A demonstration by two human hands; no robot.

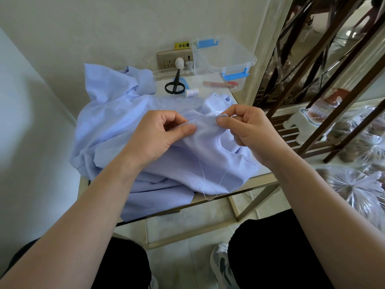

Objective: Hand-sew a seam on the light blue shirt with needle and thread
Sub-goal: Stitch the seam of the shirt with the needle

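On a small glass-topped table [239, 190] set against a pale wall, a light blue shirt [116, 126] lies rumpled, covering most of the top and spilling over the near edge. Seen from above, a seated person's two bare forearms reach in to the middle of the cloth. The left hand [158, 132] pinches a raised fold of the shirt between its thumb and curled fingers. Just beside it, the right hand [250, 130] has its fingers curled, with thumb and forefinger closed on a thin needle [228, 110] at the fold's edge; the needle shows only as a small glint. A fine white thread [201, 174] hangs from the fold in a long loop down over the shirt's front. Behind the shirt, near the wall, lie black scissors [175, 85], a white spool [192, 92] and a clear plastic box [229, 57] with blue latches.
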